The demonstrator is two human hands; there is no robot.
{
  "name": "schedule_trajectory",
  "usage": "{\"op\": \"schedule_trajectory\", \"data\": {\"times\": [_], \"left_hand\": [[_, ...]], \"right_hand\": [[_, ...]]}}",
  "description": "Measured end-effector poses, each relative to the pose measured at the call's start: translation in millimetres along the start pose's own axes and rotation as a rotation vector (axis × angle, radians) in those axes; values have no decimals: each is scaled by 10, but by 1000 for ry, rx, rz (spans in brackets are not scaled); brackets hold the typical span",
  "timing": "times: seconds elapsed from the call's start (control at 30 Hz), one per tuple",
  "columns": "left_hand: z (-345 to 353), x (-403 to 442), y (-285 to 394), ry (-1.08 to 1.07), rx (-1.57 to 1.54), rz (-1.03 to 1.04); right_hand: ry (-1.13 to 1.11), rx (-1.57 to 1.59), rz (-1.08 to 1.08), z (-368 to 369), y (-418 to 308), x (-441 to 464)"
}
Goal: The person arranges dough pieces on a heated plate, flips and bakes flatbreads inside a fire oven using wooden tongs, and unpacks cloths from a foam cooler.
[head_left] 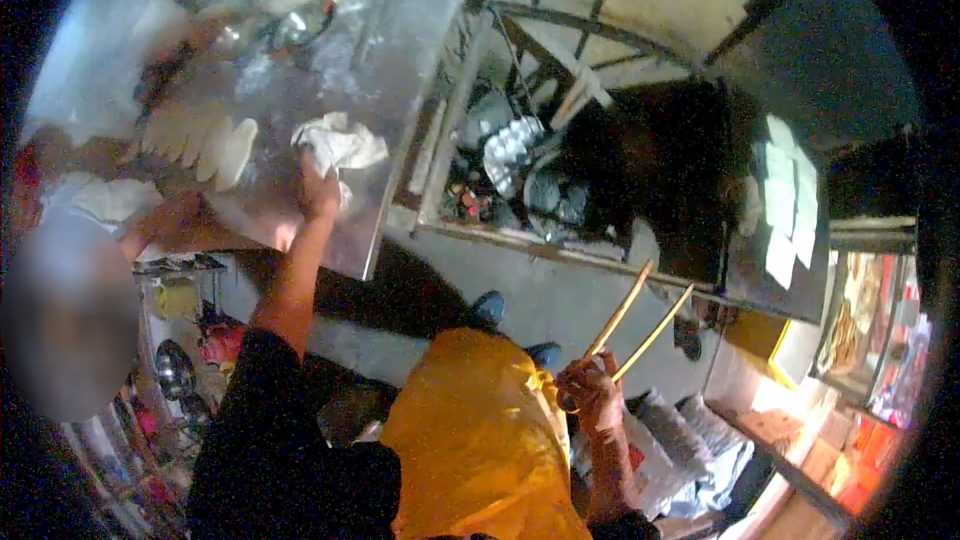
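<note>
My left hand [320, 190] reaches onto the metal tabletop [385, 50], its fingers closed on a crumpled white cloth [345, 143]. Left of that cloth lies a row of pale, flat oval pieces [235, 153] that look like dough. My right hand [595, 395] is low at the right of my yellow apron [470, 440]. It grips a pair of long tan tongs [625, 308], whose two arms point up and away, apart at their tips. The grip hides whether these arms are joined.
Beyond the table's right edge, a framed recess [540, 250] holds metal pots and a dented foil-like object [512, 152]. Pale rectangular sheets [790, 200] lie on the dark surface at right. Another person's arm [170, 220] rests at the left. A ladle-like pan [305, 25] sits at the back.
</note>
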State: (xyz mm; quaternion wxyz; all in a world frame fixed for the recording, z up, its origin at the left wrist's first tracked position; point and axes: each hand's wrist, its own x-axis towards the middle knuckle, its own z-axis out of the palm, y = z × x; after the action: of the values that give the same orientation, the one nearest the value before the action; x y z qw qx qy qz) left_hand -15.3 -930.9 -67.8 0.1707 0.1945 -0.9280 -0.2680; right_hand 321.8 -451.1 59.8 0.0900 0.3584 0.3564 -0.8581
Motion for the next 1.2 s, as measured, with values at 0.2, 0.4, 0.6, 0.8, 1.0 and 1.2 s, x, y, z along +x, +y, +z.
{"op": "schedule_trajectory", "data": {"times": [0.2, 0.4, 0.6, 0.8, 1.0, 1.2], "left_hand": [[849, -43, 1623, -493, -142, 637], [1164, -83, 2008, -577, 404, 712], [778, -1404, 1513, -1070, 188, 318], [380, -1362, 2086, -447, -434, 274], [86, -1396, 1668, -292, 609, 679], [1166, -3108, 2877, -996, -361, 709]], "right_hand": [[141, -153, 31, -493, 314, -319], [297, -313, -29, -575, 463, -472], [204, -201, 72, -897, 581, -528], [94, -297, -63, -936, 523, -534], [67, -489, -167, -1519, 582, -740], [232, -307, -196, -2122, 907, -1193]]}}
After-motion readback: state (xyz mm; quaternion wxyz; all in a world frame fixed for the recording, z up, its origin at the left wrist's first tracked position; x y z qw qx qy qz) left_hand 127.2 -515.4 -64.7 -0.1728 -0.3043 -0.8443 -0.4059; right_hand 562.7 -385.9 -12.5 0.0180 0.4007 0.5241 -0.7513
